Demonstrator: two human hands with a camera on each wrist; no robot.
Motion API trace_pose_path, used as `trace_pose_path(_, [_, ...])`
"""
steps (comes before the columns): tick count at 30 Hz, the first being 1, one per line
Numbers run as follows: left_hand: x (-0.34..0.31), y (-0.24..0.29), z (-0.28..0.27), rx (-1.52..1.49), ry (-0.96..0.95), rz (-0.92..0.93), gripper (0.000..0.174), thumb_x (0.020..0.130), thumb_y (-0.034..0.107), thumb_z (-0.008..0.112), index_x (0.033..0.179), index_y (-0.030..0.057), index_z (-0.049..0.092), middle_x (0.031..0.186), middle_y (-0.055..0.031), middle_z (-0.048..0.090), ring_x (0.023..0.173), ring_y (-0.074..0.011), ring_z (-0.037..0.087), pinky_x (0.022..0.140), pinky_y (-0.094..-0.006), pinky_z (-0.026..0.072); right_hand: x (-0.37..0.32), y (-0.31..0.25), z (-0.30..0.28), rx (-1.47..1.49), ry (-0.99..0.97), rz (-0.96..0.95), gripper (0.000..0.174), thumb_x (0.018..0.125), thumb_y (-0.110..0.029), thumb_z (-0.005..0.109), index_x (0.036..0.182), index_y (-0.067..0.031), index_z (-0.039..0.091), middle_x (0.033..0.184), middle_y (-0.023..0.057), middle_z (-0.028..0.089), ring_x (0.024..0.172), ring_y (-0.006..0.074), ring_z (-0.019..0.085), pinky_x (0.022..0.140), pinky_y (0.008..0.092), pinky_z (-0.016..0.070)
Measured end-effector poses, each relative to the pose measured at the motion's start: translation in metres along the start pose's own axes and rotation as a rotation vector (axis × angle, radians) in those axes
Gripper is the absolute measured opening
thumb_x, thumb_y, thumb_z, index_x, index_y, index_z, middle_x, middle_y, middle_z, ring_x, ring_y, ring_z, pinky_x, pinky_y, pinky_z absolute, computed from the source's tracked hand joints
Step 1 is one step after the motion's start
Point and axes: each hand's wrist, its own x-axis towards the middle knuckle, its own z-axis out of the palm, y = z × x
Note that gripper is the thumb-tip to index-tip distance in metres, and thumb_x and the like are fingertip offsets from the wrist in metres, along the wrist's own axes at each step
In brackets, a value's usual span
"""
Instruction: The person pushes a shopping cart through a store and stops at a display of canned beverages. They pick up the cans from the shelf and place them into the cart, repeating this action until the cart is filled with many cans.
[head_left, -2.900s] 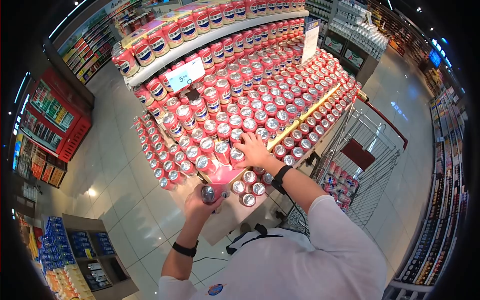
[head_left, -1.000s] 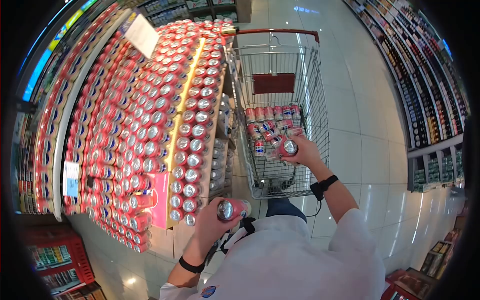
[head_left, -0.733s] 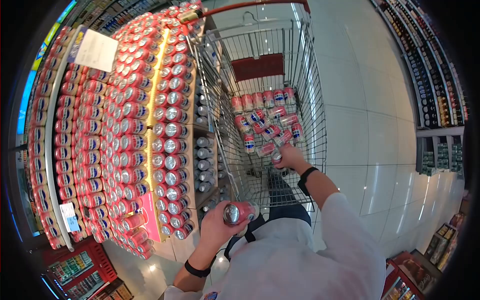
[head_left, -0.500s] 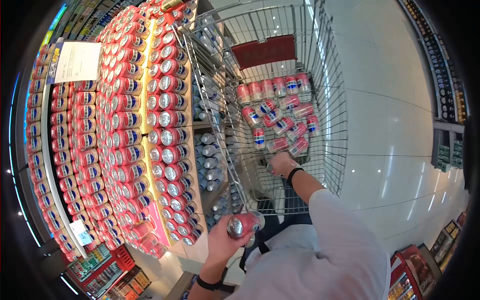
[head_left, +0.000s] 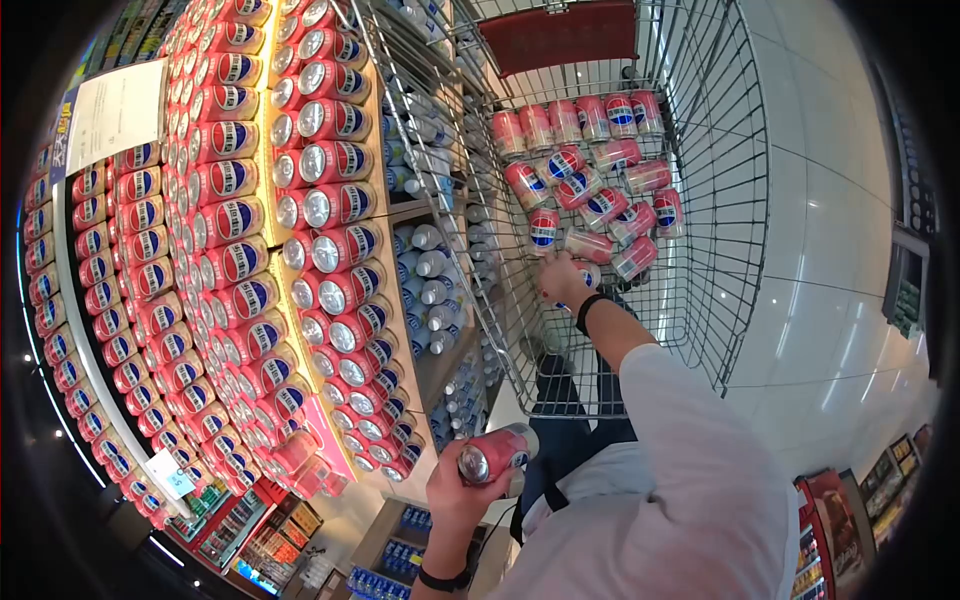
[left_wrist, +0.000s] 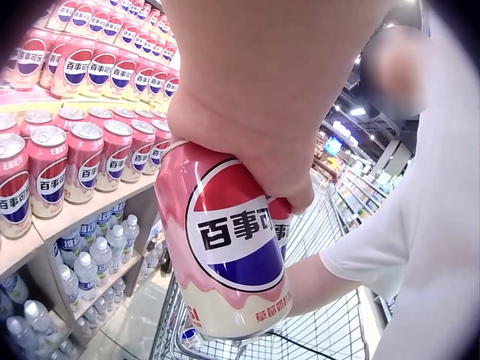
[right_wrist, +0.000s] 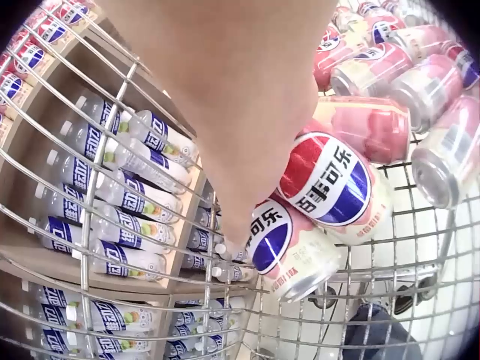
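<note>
The person's left hand point(head_left: 455, 492) was curled firmly around a pink-and-cream cylindrical metal drink can point(left_wrist: 232, 240) with a red, white and blue round logo, held tilted outside the silver wire shopping cart point(head_left: 735, 250), near its close end. A second can of the same design point(left_wrist: 280, 217) showed partly behind it, next to the fingers.

The right hand point(head_left: 565, 280) was lowered inside the cart, at the near edge of the loose cans. One pink-and-cream can with its logo facing up point(right_wrist: 337, 187) lay right against it, and another, tilted one point(right_wrist: 296, 251) showed just below; the fingers were hidden, so whether they gripped either one could not be told.

In the cart, six matching cans point(head_left: 580, 118) made a row side by side toward the dark red panel point(head_left: 565, 40), and more pink cans point(head_left: 605, 205) lay at mixed angles between that row and the right hand.

To the left rose a tiered display of the same cans point(head_left: 230, 170), crossed by a glowing yellow strip point(head_left: 270, 150). Clear plastic bottles with blue-and-white labels point(right_wrist: 131, 202) filled wooden shelves beside the cart. A black band point(head_left: 587, 312) circled the right wrist.
</note>
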Motion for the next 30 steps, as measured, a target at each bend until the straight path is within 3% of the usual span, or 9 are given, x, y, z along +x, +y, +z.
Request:
trace_pose_path(5, [0.005,0.002,0.000,-0.029,0.012,0.048,0.072,0.063,0.017,0.096,0.121,0.0010,0.055,0.095,-0.0147,0.071,0.084,-0.0237,0.074,0.074,-0.0335,0.0605,-0.011,0.007,-0.005,-0.025,0.159,-0.063,0.060,0.070,-0.045,0.082,0.118,-0.0120,0.066,0.126,0.0065,0.059,0.132,0.0291,0.046,0.097,0.0553,0.0467])
trace_pose_path(8, [0.007,0.007,0.000,-0.043,0.020,0.066,0.072,0.063,0.016,0.096,0.121,0.0001,0.055,0.095,-0.0151,0.071,0.084,-0.0239,0.074,0.074,-0.0335,0.0606,-0.024,0.021,-0.001,0.195,0.204,-0.057,0.062,0.071,-0.039,0.083,0.122,-0.0116,0.062,0.131,0.0083,0.057,0.131,0.0313,0.046,0.108,0.0519,0.0399])
trace_pose_path(10, [0.006,0.009,0.001,-0.059,0.014,0.075,0.072,0.063,0.016,0.096,0.121,-0.0004,0.055,0.095,-0.0152,0.071,0.084,-0.0240,0.074,0.074,-0.0336,0.0606,-0.033,0.032,0.010,-0.045,0.526,0.058,0.058,0.075,-0.033,0.077,0.126,-0.0101,0.060,0.134,0.0112,0.056,0.132,0.0322,0.047,0.114,0.0497,0.0332])
trace_pose_path(13, [0.009,0.008,0.008,-0.035,0.028,0.130,0.073,0.064,0.016,0.096,0.122,-0.0006,0.054,0.096,-0.0155,0.071,0.084,-0.0242,0.074,0.075,-0.0340,0.0607,-0.067,0.057,-0.014,0.189,0.429,0.312,0.058,0.078,-0.029,0.076,0.129,-0.0106,0.057,0.136,0.0118,0.055,0.131,0.0332,0.047,0.115,0.0486,0.0313])
trace_pose_path(17, [0.013,0.021,0.014,-0.034,-0.004,0.084,0.074,0.065,0.016,0.095,0.124,-0.0005,0.054,0.099,-0.0158,0.070,0.087,-0.0236,0.073,0.076,-0.0338,0.0607,-0.068,0.080,-0.005,0.352,0.448,0.539,0.058,0.080,-0.036,0.076,0.127,-0.0086,0.055,0.126,0.0118,0.056,0.124,0.0309,0.051,0.103,0.0487,0.0435])
trace_pose_path(21, [0.016,0.035,0.015,-0.105,-0.023,0.023,0.074,0.066,0.016,0.095,0.125,0.0004,0.054,0.102,-0.0150,0.070,0.090,-0.0228,0.073,0.078,-0.0339,0.0603,-0.058,0.086,-0.001,0.288,0.447,0.541,0.053,0.082,-0.038,0.073,0.123,-0.0076,0.059,0.113,0.0090,0.061,0.108,0.0307,0.061,0.090,0.0472,0.0505])
trace_pose_path(24, [0.017,0.049,0.015,-0.108,-0.054,-0.110,0.073,0.066,0.015,0.094,0.125,0.0008,0.054,0.104,-0.0142,0.070,0.093,-0.0226,0.072,0.080,-0.0339,0.0597,-0.043,0.093,-0.004,0.377,0.153,0.475,0.048,0.089,-0.048,0.063,0.105,-0.0041,0.071,0.098,0.0117,0.072,0.093,0.0327,0.072,0.078,0.0460,0.0561])
trace_pose_path(28, [0.018,0.050,0.017,-0.035,-0.053,-0.056,0.072,0.067,0.015,0.094,0.125,0.0015,0.054,0.105,-0.0128,0.069,0.094,-0.0216,0.071,0.082,-0.0336,0.0590,-0.047,0.092,-0.006,0.577,0.154,0.469,0.050,0.091,-0.050,0.061,0.100,-0.0018,0.073,0.102,0.0169,0.073,0.097,0.0351,0.072,0.077,0.0480,0.0567])
trace_pose_path(30, [0.020,0.052,0.019,-0.070,-0.035,-0.054,0.071,0.067,0.014,0.094,0.125,0.0014,0.054,0.105,-0.0120,0.068,0.093,-0.0205,0.071,0.081,-0.0331,0.0588,-0.050,0.093,-0.002,0.842,0.208,0.686,0.054,0.094,-0.052,0.056,0.095,-0.0005,0.073,0.099,0.0209,0.073,0.092,0.0385,0.071,0.080,0.0495,0.0562])
